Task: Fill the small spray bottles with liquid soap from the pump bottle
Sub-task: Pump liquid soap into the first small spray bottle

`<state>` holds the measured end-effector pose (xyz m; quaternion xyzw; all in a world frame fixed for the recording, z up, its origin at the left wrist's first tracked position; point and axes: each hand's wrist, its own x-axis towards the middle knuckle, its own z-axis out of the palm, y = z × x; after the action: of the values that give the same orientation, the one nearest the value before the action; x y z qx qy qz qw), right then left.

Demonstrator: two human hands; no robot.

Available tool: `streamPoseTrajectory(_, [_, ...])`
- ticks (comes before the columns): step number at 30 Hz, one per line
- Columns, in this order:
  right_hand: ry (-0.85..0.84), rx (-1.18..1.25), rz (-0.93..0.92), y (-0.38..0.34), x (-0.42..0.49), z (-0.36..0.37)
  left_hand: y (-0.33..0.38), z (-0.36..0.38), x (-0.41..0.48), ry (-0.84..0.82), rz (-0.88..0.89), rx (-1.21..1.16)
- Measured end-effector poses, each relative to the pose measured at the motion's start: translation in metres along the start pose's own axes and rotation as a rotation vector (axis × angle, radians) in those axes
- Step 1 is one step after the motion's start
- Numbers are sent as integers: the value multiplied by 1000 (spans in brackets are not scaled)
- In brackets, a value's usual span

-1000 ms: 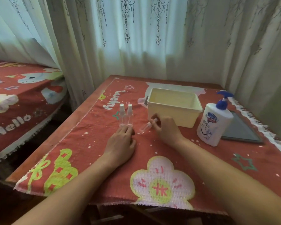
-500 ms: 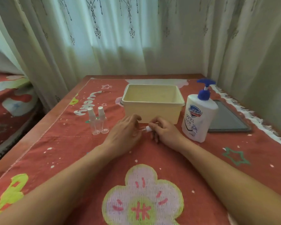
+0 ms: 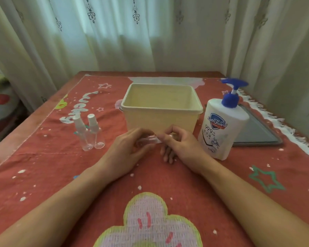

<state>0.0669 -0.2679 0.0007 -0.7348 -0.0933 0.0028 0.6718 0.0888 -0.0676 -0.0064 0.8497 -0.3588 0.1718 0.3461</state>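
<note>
Clear plastic showed between my two hands, just in front of the cream tub (image 3: 161, 106) on the bench (image 3: 43, 166). It was one small spray bottle (image 3: 149, 139), lying almost flat. My left hand (image 3: 130, 148) was closed around its body, and my right hand (image 3: 181, 146) pinched its white top end between thumb and forefinger. Left of the tub, two more small spray bottles (image 3: 89, 132) stood upright, touching each other, with their caps on. Right of the tub stood the white pump bottle (image 3: 223, 125) with its blue pump, and nobody touched it. Behind that, right of the tub, lay a dark tablet (image 3: 257, 132).
</note>
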Motion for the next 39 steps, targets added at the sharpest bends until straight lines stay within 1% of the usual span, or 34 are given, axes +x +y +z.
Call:
streamPoseTrajectory(4, [-35, -29, 28, 0, 1, -1, -1, 2, 2, 3, 3, 1])
streamPoseTrajectory(7, [-51, 29, 35, 0, 0, -2, 0, 3, 0, -35, -1, -45])
streamPoseTrajectory(11, [-49, 22, -30, -1, -3, -1, 0, 1, 1, -34, -30, -111])
streamPoseTrajectory(15, [-48, 2, -75, -3, -5, 1, -1, -1, 0, 19, -21, -97])
streamPoseTrajectory(19, [-12, 141, 45, -5, -1, 3, 2, -2, -1, 45, -35, -115])
streamPoseTrajectory(21, [-19, 77, 57, -3, 0, 4, 2, -2, -2, 41, -33, -121])
streamPoseTrajectory(24, [-44, -2, 16, 2, -1, 1, 1, -2, -2, 20, -21, -112])
streamPoseTrajectory(27, [-65, 0, -26, -1, -4, -3, 1, -2, -2, 25, -19, -104])
streamPoseTrajectory(32, [-72, -8, 15, -1, -1, 3, 1, -1, -1, 19, -25, -107])
streamPoseTrajectory(35, [-64, -55, -15, -1, -3, 0, 0, -1, -1, 7, -20, -107])
streamPoseTrajectory(37, [-64, -56, -38, -3, -5, -2, 0, -2, -1, 12, -18, -105])
streamPoseTrajectory(39, [-54, -30, -23, -2, -4, -1, 0, -2, -1, 18, -16, -116])
